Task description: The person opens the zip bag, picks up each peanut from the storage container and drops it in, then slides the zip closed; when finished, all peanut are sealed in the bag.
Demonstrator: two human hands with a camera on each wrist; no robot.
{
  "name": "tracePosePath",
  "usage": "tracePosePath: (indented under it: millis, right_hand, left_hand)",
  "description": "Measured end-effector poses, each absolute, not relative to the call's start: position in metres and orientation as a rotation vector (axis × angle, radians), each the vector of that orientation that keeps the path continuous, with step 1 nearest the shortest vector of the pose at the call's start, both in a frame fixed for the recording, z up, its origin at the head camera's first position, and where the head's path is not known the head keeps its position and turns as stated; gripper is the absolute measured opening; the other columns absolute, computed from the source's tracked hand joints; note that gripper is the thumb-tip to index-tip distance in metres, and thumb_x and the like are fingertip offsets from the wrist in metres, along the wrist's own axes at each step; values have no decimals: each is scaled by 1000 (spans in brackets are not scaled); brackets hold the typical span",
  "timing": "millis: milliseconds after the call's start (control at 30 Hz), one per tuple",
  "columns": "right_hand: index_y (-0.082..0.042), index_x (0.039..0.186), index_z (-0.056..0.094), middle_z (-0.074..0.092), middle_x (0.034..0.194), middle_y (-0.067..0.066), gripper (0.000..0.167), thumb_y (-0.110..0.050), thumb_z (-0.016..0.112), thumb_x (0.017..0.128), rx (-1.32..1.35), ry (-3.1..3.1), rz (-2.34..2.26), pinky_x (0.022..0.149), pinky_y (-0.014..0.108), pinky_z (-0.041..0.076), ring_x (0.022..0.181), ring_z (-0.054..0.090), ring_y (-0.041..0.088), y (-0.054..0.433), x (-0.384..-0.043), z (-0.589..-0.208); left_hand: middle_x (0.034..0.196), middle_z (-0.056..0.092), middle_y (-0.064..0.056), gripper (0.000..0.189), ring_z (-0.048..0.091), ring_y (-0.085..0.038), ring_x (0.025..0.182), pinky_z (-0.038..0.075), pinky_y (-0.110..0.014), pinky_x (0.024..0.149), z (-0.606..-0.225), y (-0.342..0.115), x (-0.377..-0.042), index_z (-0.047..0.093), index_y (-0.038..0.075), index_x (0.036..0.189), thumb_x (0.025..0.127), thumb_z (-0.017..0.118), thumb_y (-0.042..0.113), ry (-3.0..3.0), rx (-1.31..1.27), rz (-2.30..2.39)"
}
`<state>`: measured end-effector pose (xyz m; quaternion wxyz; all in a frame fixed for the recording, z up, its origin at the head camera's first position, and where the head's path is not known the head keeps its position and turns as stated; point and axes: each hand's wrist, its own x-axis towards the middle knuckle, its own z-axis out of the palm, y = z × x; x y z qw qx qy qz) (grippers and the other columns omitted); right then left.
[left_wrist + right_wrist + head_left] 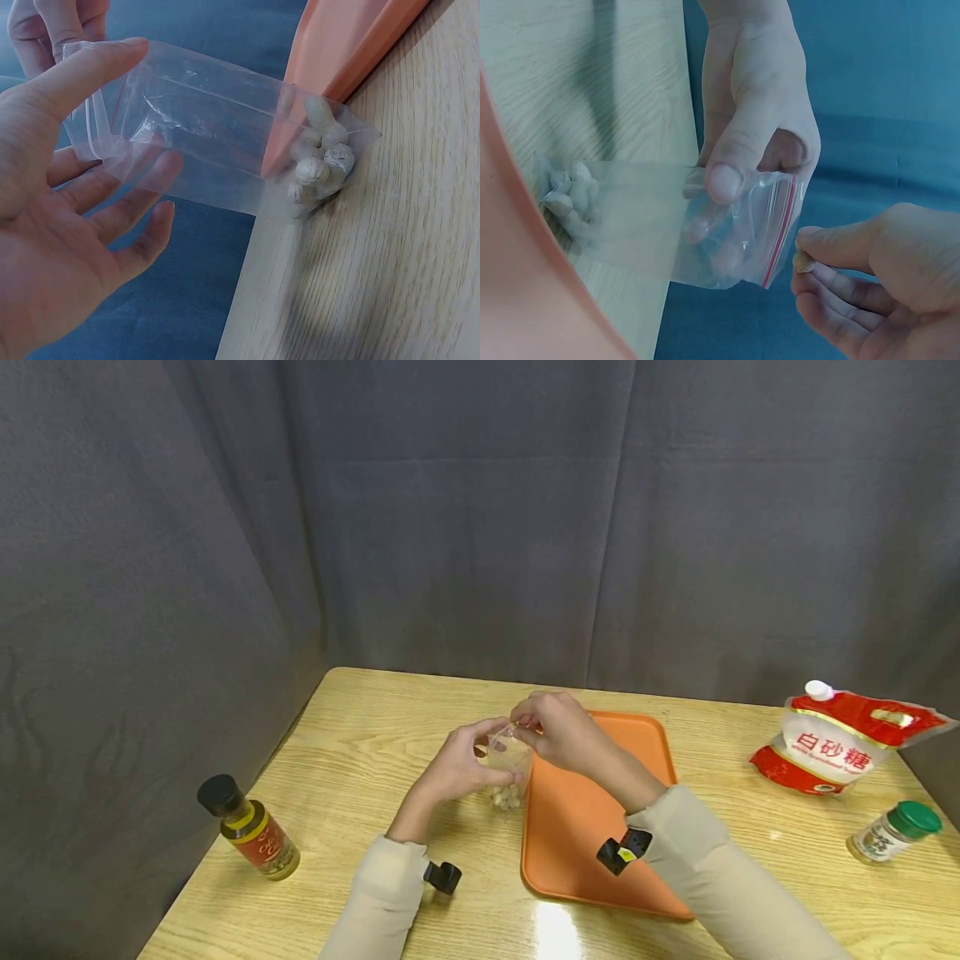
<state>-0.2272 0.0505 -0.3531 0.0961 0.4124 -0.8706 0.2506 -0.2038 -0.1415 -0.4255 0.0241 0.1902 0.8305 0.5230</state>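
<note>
A clear zip-lock bag (217,112) with a red strip at its mouth stands upright beside the tray, and several unshelled peanuts (319,169) lie in its bottom. My left hand (463,762) holds the bag near its mouth, thumb on one side and fingers on the other. Close to the open mouth, my right hand (558,731) pinches a small tan peanut (804,262) between thumb and forefinger. In the right wrist view that peanut is just outside the bag's rim.
An orange tray (570,835) lies under my right forearm. At the left is a dark-capped oil bottle (262,839). To the right stand a red and white sugar pouch (832,747) and a green-lidded spice jar (888,835). Grey curtains (465,543) hang behind the wooden table (360,752).
</note>
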Motion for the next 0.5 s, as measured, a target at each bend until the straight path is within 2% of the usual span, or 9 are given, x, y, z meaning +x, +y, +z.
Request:
tracePosePath:
  millis: [133,300,500]
  right_hand:
    - [1,95,76,71,84,8,12,2,77,83,1233,-2564,741,67,33,56,74,67,19,50,-226,-353]
    - [1,96,76,70,83,7,12,0,77,83,1240,-2563,733,66,32,56,73,67,18,50,-225,-353]
    - [3,97,75,71,86,9,14,-2,77,84,1229,-2585,765,67,32,56,74,68,19,49,-224,-354]
  left_hand:
    - [142,54,-8,81,59,-27,109,47,-43,92,-426,-142,-205,47,4,147,77,85,21,2574,607,1614]
    - [139,56,-10,81,60,-27,108,48,-43,91,-426,-142,-205,47,5,147,77,85,23,2582,614,1609]
    - [135,59,-7,77,59,-25,106,48,-43,91,-426,-141,-205,50,8,145,78,85,23,2600,636,1600]
